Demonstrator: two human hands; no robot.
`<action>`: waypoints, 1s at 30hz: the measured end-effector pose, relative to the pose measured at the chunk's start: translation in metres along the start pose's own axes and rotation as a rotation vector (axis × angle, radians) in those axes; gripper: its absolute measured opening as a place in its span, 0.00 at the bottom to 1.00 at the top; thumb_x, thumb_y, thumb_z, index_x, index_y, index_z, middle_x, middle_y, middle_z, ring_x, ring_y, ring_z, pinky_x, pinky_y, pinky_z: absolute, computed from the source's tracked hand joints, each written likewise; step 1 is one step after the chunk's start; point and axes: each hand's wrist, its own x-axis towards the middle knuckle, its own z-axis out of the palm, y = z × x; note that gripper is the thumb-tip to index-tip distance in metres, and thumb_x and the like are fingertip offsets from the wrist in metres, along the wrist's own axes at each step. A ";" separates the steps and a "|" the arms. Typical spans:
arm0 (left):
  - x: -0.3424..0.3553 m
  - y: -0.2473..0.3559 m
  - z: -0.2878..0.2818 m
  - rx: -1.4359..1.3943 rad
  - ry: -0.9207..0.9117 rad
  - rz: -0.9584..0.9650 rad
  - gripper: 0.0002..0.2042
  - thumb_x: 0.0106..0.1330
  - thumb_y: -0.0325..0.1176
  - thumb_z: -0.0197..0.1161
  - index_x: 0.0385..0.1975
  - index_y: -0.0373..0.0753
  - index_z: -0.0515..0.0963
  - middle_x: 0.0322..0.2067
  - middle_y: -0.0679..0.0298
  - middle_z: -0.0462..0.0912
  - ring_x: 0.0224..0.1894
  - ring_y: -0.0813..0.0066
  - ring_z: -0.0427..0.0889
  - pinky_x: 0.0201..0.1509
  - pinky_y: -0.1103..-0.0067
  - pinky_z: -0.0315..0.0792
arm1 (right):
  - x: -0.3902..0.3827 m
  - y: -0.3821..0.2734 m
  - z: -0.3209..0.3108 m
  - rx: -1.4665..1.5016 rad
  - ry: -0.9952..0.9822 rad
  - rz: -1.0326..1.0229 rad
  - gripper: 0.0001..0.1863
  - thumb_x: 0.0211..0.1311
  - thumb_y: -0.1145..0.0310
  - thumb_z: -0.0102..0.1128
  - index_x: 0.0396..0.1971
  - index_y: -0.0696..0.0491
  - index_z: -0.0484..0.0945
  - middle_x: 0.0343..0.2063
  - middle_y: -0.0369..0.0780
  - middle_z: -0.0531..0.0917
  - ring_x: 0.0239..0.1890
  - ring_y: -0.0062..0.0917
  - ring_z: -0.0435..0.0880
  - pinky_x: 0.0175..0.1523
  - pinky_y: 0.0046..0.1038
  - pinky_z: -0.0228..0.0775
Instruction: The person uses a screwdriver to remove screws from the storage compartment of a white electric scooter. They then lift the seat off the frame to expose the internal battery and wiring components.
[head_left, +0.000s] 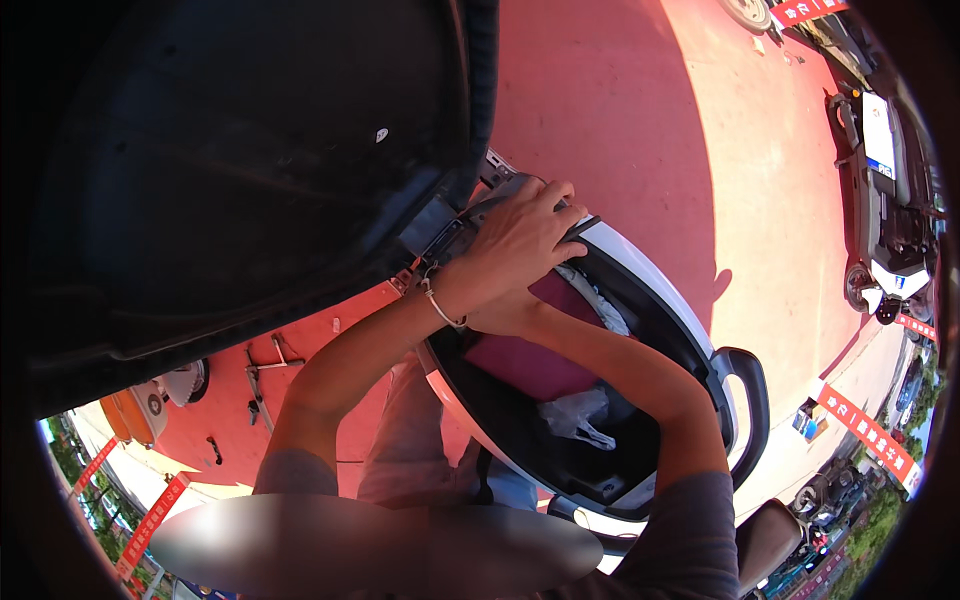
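Observation:
A scooter's under-seat storage bin [600,470] lies open in front of me, its big dark seat [250,170] tipped up to the left. My left hand [528,225], a thin bracelet at its wrist, is at the bin's hinge end. Its fingers bend over the dark rim [586,228], with the thumb on the inner side. Beneath that wrist crosses my right hand [500,312]; its fingers are hidden. Inside the bin are a maroon piece [540,350], flat-looking, and a crumpled clear plastic bag [580,415].
A black grab handle [750,410] curves out at the scooter's right. On the red ground at left lie a metal frame part [262,375] and a small dark piece [214,451]. Another scooter [880,200] stands at far right. Red banner tape [870,435] runs behind.

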 end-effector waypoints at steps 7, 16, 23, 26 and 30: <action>0.007 -0.055 0.045 -0.022 -0.135 -0.265 0.09 0.53 0.30 0.57 0.31 0.32 0.72 0.28 0.59 0.74 0.36 0.62 0.73 0.40 0.70 0.68 | -0.031 0.015 -0.041 -0.260 -0.412 -0.265 0.16 0.44 0.72 0.51 0.36 0.59 0.74 0.35 0.40 0.77 0.42 0.27 0.76 0.50 0.26 0.67; -0.078 -0.022 0.032 -0.219 0.322 -0.649 0.06 0.56 0.31 0.58 0.27 0.34 0.74 0.25 0.56 0.72 0.30 0.60 0.74 0.34 0.72 0.68 | -0.072 0.019 -0.126 -0.261 0.055 0.609 0.16 0.50 0.80 0.57 0.43 0.59 0.73 0.44 0.46 0.73 0.42 0.35 0.76 0.45 0.31 0.68; -0.121 0.033 0.035 -0.442 0.295 -0.818 0.10 0.63 0.34 0.54 0.29 0.33 0.75 0.19 0.61 0.75 0.23 0.76 0.74 0.26 0.80 0.66 | -0.012 0.064 -0.128 0.036 0.113 0.680 0.14 0.51 0.76 0.60 0.39 0.61 0.72 0.27 0.44 0.77 0.28 0.27 0.77 0.32 0.24 0.67; -0.125 0.062 0.056 -0.697 0.203 -0.938 0.10 0.64 0.35 0.53 0.34 0.32 0.72 0.18 0.60 0.76 0.21 0.73 0.76 0.25 0.80 0.67 | 0.012 0.078 -0.122 0.383 -0.074 1.010 0.16 0.51 0.66 0.62 0.34 0.64 0.74 0.18 0.42 0.77 0.22 0.20 0.74 0.29 0.26 0.66; -0.103 0.076 0.080 -1.000 0.115 -0.963 0.12 0.65 0.34 0.51 0.42 0.33 0.69 0.23 0.62 0.77 0.24 0.78 0.76 0.24 0.84 0.67 | 0.037 0.067 -0.089 0.067 -0.255 0.894 0.09 0.51 0.70 0.59 0.26 0.61 0.73 0.16 0.47 0.75 0.21 0.37 0.76 0.29 0.33 0.65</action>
